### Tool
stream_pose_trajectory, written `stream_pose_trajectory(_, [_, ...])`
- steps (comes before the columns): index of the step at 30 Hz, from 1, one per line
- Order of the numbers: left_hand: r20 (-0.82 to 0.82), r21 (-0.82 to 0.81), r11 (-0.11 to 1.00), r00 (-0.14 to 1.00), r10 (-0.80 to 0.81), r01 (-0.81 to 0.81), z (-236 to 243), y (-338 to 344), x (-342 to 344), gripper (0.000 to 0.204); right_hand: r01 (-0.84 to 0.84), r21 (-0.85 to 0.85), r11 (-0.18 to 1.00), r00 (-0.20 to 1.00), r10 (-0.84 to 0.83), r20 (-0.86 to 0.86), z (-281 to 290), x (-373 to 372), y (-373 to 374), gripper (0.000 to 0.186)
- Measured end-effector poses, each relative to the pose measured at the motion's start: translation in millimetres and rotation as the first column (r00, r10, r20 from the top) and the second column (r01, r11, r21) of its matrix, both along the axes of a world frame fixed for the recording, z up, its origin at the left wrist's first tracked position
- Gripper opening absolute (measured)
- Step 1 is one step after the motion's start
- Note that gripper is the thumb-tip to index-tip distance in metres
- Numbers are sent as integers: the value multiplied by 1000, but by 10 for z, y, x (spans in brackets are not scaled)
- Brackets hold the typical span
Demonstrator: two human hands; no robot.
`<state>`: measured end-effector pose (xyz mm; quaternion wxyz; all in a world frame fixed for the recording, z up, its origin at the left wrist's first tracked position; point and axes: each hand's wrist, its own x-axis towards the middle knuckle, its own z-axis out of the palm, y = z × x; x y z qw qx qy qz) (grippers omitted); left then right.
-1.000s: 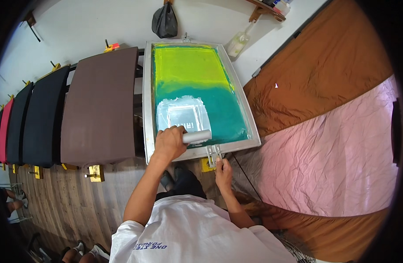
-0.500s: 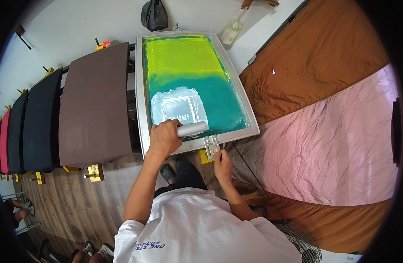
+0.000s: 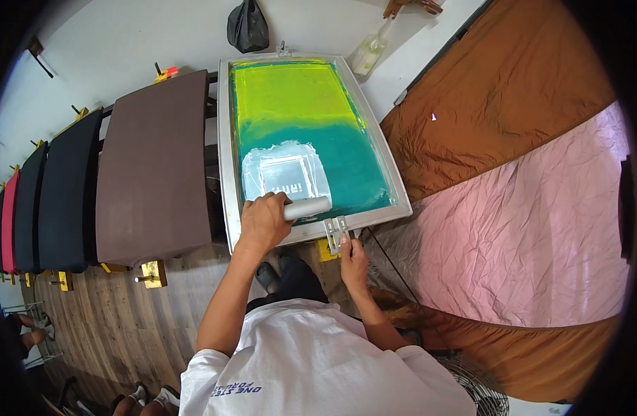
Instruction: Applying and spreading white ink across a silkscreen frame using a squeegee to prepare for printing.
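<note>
In front of me lies a screen printing frame (image 3: 227, 149) with a pale metal rim. Its mesh is yellow-green at the far end and teal nearer me, with a patch of white ink (image 3: 266, 158) around a rectangular design at the near left. My left hand (image 3: 265, 220) is closed around a grey squeegee (image 3: 308, 208), which rests on the mesh along the near edge of that patch. My right hand (image 3: 354, 260) is closed at the metal hinge clamp (image 3: 333, 233) on the near rim, its thumb against the lower part. The fingers underneath are partly hidden.
A brown fabric-covered board (image 3: 152, 166) stands left of the frame, with black boards (image 3: 69, 194) and a red board (image 3: 10, 222) beyond. Brown and pink cloth (image 3: 512, 236) hangs at the right. A black plastic bag (image 3: 247, 28) hangs on the far wall. A wire fan guard (image 3: 481, 388) shows behind me.
The whole view has shifted slightly, the scene now sitting a little lower and to the right. Both hands keep their grips, and the squeegee stays at about the same place on the mesh.
</note>
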<state>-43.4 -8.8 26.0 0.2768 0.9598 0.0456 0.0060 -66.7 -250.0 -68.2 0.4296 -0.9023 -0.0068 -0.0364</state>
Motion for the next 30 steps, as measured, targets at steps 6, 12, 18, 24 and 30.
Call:
stream_pose_trajectory(6, [-30, -19, 1000, 999, 16, -17, 14, -12, -16, 28, -19, -40, 999, 999, 18, -43, -35, -2, -37, 43])
stream_pose_trajectory(12, [-13, -9, 1000, 1000, 25, -25, -19, -25, -37, 29, -23, -44, 999, 999, 22, -36, 48, -12, -5, 43])
stream_pose_trajectory(18, [-5, -11, 999, 999, 38, -38, -48, -47, -50, 30, -30, -5, 1000, 999, 30, -27, -55, 10, -47, 45])
stream_pose_trajectory(24, [53, 1, 999, 998, 41, -41, -153, -56, -54, 30, -27, 2, 1000, 998, 27, -51, -35, 15, -50, 49])
stream_pose_trajectory(30, [63, -3, 999, 997, 46, -46, -256, -70, -88, 32, -34, -1, 999, 998, 33, -44, -112, 20, -90, 50])
